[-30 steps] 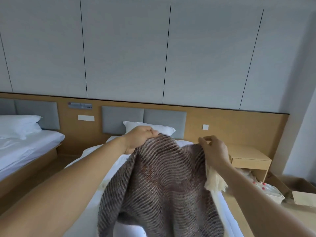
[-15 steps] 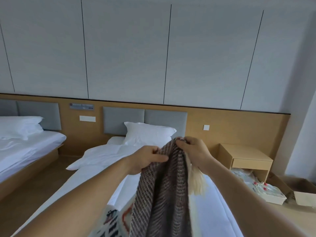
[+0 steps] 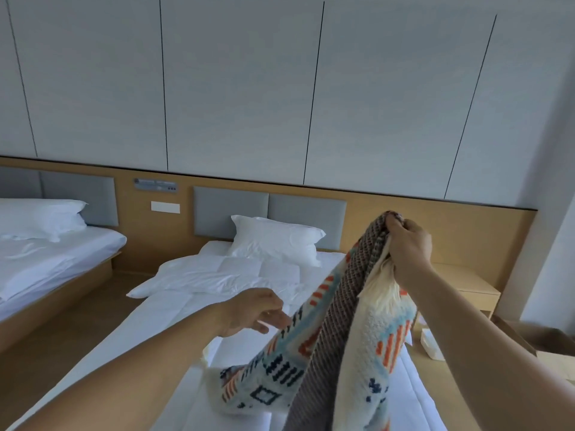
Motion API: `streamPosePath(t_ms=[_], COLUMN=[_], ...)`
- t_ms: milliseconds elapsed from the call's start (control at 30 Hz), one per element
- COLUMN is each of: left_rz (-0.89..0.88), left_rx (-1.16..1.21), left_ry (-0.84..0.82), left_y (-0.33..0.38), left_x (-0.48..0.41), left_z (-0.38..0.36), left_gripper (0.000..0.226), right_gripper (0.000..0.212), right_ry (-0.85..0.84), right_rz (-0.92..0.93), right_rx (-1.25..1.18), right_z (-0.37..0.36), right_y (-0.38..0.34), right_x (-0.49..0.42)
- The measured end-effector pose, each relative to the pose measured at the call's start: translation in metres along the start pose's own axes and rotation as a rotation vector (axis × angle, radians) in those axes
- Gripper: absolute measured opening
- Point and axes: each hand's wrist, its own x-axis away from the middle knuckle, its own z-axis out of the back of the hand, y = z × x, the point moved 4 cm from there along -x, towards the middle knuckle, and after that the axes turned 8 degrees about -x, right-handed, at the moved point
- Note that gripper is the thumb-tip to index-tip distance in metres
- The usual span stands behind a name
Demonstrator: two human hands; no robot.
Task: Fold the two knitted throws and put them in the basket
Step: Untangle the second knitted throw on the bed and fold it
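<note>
The right hand (image 3: pixel 407 247), at the right of the frame, has its fingers clamped on the bunched top of the throw (image 3: pixel 342 346), which hangs from it down to the bottom edge, brown knit on one face, cream with orange and blue patterns on the other. Whether this is one piece or two I cannot tell. The hanging cloth hides the near right part of the middle bed (image 3: pixel 174 321) and part of the nightstand (image 3: pixel 466 287). The left hand (image 3: pixel 252 312), at centre, holds nothing, its fingers loose and apart, the tips just beside the patterned edge; contact cannot be judged. A rumpled duvet (image 3: pixel 217 275) and a pillow (image 3: pixel 277 237) lie behind it, and a cardboard box (image 3: pixel 529 337) sits at the lower right.

Half a second ago both hands gripped the top of the throw together at mid-frame; now the left has let go and dropped lower, the right has gone up and rightwards, and far more patterned face shows.

Count: two beds, the second (image 3: pixel 62 253) at left, one nightstand, one box, two hands
</note>
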Motion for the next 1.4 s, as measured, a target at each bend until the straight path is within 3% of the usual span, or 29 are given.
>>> streamPosePath(t_ms=[100,167,200,300,367,467,567,700,833,933,1000,1067,1167,1267,1400], left_rz=[-0.033,-0.118,-0.162,-0.275,-0.266,-0.158,-0.12,-0.174,-0.291,-0.344,-0.383,-0.396,-0.369,-0.294,-0.205], left_rx=[-0.275,-0.336,-0.327,-0.219,-0.215,-0.201,-0.04,0.085,0.129,-0.02,-0.081,-0.115,-0.138,0.008,0.063], left_ry=[-0.02,-0.017,0.001,0.129,0.181,0.091,0.046,0.271,0.294,0.241,0.202,0.181,0.154,0.098,0.073], left_y=[0.022,0.036,0.043,0.05,0.046,0.03,0.021,0.039,0.079,0.102,0.116,0.122,0.116,0.096,0.063], left_x=[-0.005,-0.013,-0.017,-0.03,-0.035,-0.037,-0.034,-0.029,-0.027,-0.029,-0.028,-0.028,-0.023,-0.018,-0.013], left_z=[-0.026,-0.049,-0.059,-0.066,-0.059,-0.058,-0.047,-0.008,0.008,-0.005,-0.02,-0.027,-0.024,-0.02,-0.018], left_gripper=[0.03,0.023,0.019,0.038,0.033,0.028,0.021,0.024,0.024,0.022,0.022,0.023,0.021,0.021,0.029], right_gripper=[0.025,0.022,0.02,0.015,0.015,0.022,0.023,0.029,0.052,0.064,0.051,0.017,0.029,0.038,0.037], right_ry=[-0.075,-0.147,-0.181,-0.257,-0.25,-0.182,-0.102,-0.077,-0.25,-0.527,-0.707,-0.775,-0.731,-0.669,-0.459], right_rz=[-0.022,-0.007,0.011,0.056,0.053,0.046,0.063,0.01,-0.058,-0.008,-0.023,-0.022,-0.082,-0.131,-0.132], right_rx=[0.019,0.026,0.021,-0.011,-0.042,-0.067,-0.008,0.152,0.325,0.353,0.381,0.446,0.405,0.248,0.025], right_z=[-0.011,-0.022,-0.025,-0.026,-0.019,-0.004,0.01,0.027,0.024,-0.002,-0.02,-0.03,-0.027,-0.028,-0.028], right_y=[0.001,-0.004,-0.009,-0.023,-0.028,-0.026,-0.015,0.011,0.034,0.031,0.035,0.039,0.046,0.043,0.032], right_x=[0.008,0.016,0.018,0.022,0.019,0.009,-0.001,-0.015,0.0,0.033,0.052,0.062,0.062,0.062,0.046])
